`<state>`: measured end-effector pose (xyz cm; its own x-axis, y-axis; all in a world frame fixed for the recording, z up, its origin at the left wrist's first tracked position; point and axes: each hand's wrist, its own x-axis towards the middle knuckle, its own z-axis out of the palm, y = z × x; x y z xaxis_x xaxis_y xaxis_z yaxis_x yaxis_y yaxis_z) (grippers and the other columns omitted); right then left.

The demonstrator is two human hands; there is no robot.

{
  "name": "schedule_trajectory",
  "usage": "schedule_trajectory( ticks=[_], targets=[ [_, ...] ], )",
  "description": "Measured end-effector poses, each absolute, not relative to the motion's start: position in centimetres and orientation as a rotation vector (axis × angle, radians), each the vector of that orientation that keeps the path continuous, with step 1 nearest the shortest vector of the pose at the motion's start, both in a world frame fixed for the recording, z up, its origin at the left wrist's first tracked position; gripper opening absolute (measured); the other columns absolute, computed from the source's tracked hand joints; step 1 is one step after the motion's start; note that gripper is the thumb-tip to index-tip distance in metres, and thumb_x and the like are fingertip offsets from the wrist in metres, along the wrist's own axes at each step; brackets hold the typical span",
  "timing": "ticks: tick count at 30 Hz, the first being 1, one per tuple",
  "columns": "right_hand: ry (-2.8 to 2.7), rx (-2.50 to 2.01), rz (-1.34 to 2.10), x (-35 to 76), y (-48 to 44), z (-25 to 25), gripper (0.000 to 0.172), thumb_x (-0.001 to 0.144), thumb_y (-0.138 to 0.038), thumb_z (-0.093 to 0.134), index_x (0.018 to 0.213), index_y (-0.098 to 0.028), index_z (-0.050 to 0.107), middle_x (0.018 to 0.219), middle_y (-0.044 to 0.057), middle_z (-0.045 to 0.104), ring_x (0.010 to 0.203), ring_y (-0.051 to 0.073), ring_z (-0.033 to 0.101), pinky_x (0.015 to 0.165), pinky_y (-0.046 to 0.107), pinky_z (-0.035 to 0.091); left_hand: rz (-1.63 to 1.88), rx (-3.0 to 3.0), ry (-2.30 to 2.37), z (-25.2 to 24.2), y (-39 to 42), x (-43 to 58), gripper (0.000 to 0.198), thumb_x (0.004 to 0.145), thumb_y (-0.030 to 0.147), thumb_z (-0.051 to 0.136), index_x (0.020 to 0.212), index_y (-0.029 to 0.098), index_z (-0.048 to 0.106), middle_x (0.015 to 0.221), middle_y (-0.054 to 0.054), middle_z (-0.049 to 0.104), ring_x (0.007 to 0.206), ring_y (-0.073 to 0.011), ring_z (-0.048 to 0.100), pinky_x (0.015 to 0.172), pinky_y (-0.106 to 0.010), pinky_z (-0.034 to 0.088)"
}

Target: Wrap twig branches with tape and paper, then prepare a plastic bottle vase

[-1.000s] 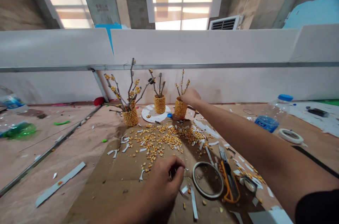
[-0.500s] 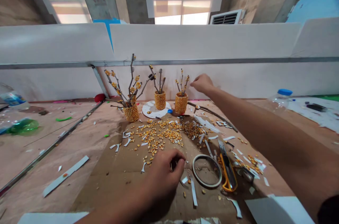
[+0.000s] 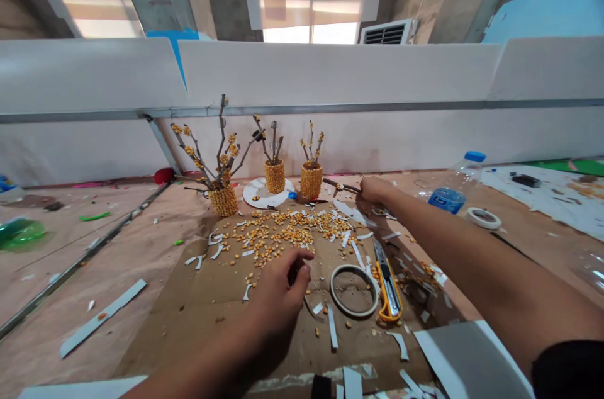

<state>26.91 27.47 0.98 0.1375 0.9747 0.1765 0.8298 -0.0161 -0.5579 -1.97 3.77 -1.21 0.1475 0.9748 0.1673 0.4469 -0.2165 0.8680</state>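
My right hand (image 3: 376, 192) reaches across the table with its fingers closed around a thin brown branch (image 3: 340, 185); one end sticks out to the left, beside a kernel-covered pot. My left hand (image 3: 287, 276) hovers over the cardboard (image 3: 189, 317), loosely curled, with a gap between thumb and forefinger and nothing visible in it. Beyond it lie scattered corn kernels (image 3: 283, 235). Three kernel-covered pots hold twigs: the left pot (image 3: 223, 201), the middle pot (image 3: 274, 177) and the right pot (image 3: 311, 181). Kernel clusters sit on many of the twigs.
A tape roll (image 3: 333, 298) and a yellow utility knife (image 3: 388, 289) lie on the cardboard among paper scraps. To the right stand a blue-capped bottle (image 3: 455, 185) and another tape roll (image 3: 484, 218). A white partition (image 3: 330, 78) runs along the back.
My right hand has come down from beside the right pot's twigs onto the branch on the table and closed on it. My left thumb and forefinger have parted slightly. The view has turned right.
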Motion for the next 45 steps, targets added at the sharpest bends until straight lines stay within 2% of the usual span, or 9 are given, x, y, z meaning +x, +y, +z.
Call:
schedule_trajectory(
  ticks=[6, 12, 16, 20, 24, 26, 29, 36, 45],
  targets=[
    [-1.915, -2.249, 0.233, 28.4, 27.9, 1.3, 0.037, 0.102, -0.038, 0.069, 0.133, -0.019, 0.064, 0.136, 0.012, 0.065, 0.115, 0.026, 0.068, 0.096, 0.046, 0.06, 0.975, 1.775, 1.382, -0.8, 3.8, -1.8, 0.022, 0.096, 0.031, 0.056, 0.106, 0.019, 0.072, 0.073, 0.001, 0.061, 0.068, -0.0182, 0.056, 0.066, -0.03, 0.038],
    [-1.962, -2.27, -0.022, 29.1, 26.5, 3.7, 0.037, 0.102, -0.038, 0.069, 0.133, -0.018, 0.065, 0.135, 0.012, 0.065, 0.114, 0.025, 0.068, 0.096, 0.045, 0.06, 1.009, 1.67, 1.347, -1.2, 4.1, -2.1, 0.022, 0.093, 0.033, 0.062, 0.103, 0.018, 0.075, 0.072, 0.001, 0.062, 0.067, -0.0177, 0.052, 0.065, -0.031, 0.036],
    [-2.04, -2.123, -0.144, 29.2, 23.0, 5.3, 0.023, 0.102, -0.032, 0.066, 0.117, -0.016, 0.071, 0.124, 0.012, 0.071, 0.111, 0.027, 0.069, 0.094, 0.044, 0.057, 1.069, 1.581, 1.324, -1.6, 4.5, -2.2, 0.019, 0.088, 0.035, 0.069, 0.096, 0.019, 0.076, 0.077, -0.002, 0.068, 0.072, -0.0189, 0.058, 0.067, -0.031, 0.04],
    [-2.142, -1.901, -0.202, 28.3, 17.3, 6.2, 0.012, 0.098, -0.025, 0.064, 0.1, -0.018, 0.074, 0.109, 0.011, 0.076, 0.102, 0.029, 0.071, 0.081, 0.038, 0.051, 1.154, 1.415, 1.273, -1.7, 5.1, -2.2, 0.024, 0.085, 0.04, 0.074, 0.095, 0.018, 0.075, 0.082, -0.005, 0.071, 0.074, -0.0189, 0.062, 0.066, -0.029, 0.045],
    [-2.269, -1.614, -0.175, 26.4, 10.7, 5.7, 0.009, 0.098, -0.027, 0.064, 0.095, -0.021, 0.071, 0.099, 0.006, 0.074, 0.087, 0.022, 0.068, 0.074, 0.034, 0.047, 1.21, 1.25, 1.155, -1.1, 5.1, -1.9, 0.04, 0.081, 0.046, 0.082, 0.107, 0.018, 0.072, 0.107, -0.013, 0.077, 0.086, -0.0208, 0.071, 0.074, -0.032, 0.054],
    [-2.302, -1.24, -0.195, 25.3, 8.0, 4.9, 0.011, 0.099, -0.024, 0.062, 0.092, -0.02, 0.07, 0.091, 0.006, 0.071, 0.075, 0.02, 0.065, 0.07, 0.034, 0.045, 1.236, 1.188, 1.092, -0.7, 4.8, -1.6, 0.052, 0.074, 0.047, 0.088, 0.113, 0.018, 0.07, 0.114, -0.016, 0.078, 0.09, -0.022, 0.074, 0.081, -0.036, 0.058],
    [-2.319, -0.912, -0.258, 23.5, 5.2, 3.7, 0.017, 0.102, -0.018, 0.056, 0.092, -0.018, 0.069, 0.087, 0.007, 0.069, 0.075, 0.021, 0.064, 0.067, 0.034, 0.043, 1.283, 1.128, 1.045, -0.2, 4.3, -1.3, 0.059, 0.067, 0.048, 0.094, 0.111, 0.017, 0.068, 0.111, -0.015, 0.079, 0.09, -0.0229, 0.076, 0.086, -0.039, 0.061],
    [-2.332, -0.799, -0.254, 22.0, 4.5, 2.1, 0.016, 0.102, -0.016, 0.058, 0.091, -0.017, 0.068, 0.084, 0.007, 0.068, 0.075, 0.022, 0.061, 0.067, 0.037, 0.042, 1.307, 1.08, 1.055, -0.1, 4.2, -1.3, 0.041, 0.072, 0.044, 0.093, 0.094, 0.015, 0.074, 0.083, -0.009, 0.078, 0.071, -0.0196, 0.074, 0.07, -0.034, 0.061],
    [-2.111, -0.917, 0.125, 24.2, 7.0, 0.5, 0.005, 0.098, -0.016, 0.065, 0.096, -0.019, 0.067, 0.091, 0.007, 0.07, 0.083, 0.022, 0.065, 0.073, 0.036, 0.05, 1.158, 1.01, 0.812, -1.1, 4.5, -1.3, 0.042, 0.079, 0.039, 0.091, 0.112, 0.017, 0.079, 0.098, -0.012, 0.083, 0.077, -0.0181, 0.077, 0.074, -0.031, 0.062]
  ],
)
